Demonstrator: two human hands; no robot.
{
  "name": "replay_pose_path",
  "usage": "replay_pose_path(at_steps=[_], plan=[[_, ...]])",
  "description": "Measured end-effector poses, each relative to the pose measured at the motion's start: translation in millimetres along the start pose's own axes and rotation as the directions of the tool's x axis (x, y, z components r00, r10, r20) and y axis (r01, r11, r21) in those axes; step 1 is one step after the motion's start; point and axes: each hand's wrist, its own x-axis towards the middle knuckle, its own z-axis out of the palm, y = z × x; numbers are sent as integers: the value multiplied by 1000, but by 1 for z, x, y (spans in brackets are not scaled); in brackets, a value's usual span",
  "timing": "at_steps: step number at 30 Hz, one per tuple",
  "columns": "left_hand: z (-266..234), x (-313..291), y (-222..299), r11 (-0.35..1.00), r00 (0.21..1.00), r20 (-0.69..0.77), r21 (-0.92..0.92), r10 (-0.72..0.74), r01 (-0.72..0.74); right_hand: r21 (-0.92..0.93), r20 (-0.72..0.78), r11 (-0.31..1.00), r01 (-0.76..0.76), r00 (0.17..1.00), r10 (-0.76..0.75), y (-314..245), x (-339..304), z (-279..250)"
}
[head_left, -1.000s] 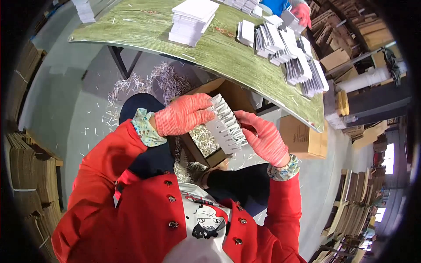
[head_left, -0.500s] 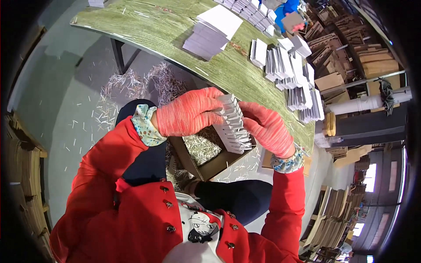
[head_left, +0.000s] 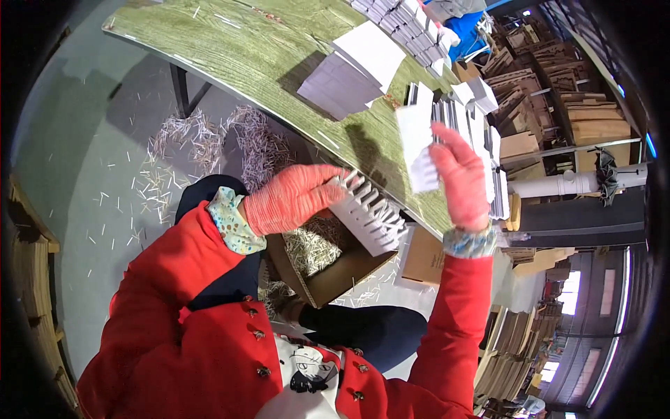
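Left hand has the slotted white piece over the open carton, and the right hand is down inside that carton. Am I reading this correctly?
Not quite: the head view shows the right hand by the green table, holding a white card, not inside the open carton.

My left hand (head_left: 289, 201), gloved in coral, points rightward, thumb (head_left: 322, 198) and fingers (head_left: 324, 174) pinched together in a grip, with my left arm (head_left: 185, 262) bent at the elbow. My right hand (head_left: 462, 178), gloved alike, is raised higher, fingers upward and gripping, the right arm (head_left: 447, 321) stretched nearly straight (both sleeves (head_left: 450, 297) end in patterned cuffs (head_left: 239, 222)).
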Motion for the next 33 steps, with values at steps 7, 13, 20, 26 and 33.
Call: replay_pose_path(at_steps=[7, 13, 20, 26, 33], plan=[[-12, 7, 6, 957, 938, 222, 175, -265, 229, -443, -314, 895, -49, 944, -104, 43, 137, -38], [-25, 4, -19, 933, 986, 153, 339, 72, -121, -840, -306, 518, -162, 930, -205, 63, 171, -36], [-16, 8, -28, 920, 986, 93, 357, 140, -165, -969, -236, -65, -240, 970, -65, 48, 151, -8], [6, 14, -40, 970, 997, 44, 239, -56, 44, -971, -145, 232, -57, 912, -384, 46, 40, -30], [16, 14, -45, 917, 950, -148, 257, -276, 306, 98, 543, 870, -484, 759, 361, 127, -147, 15]])
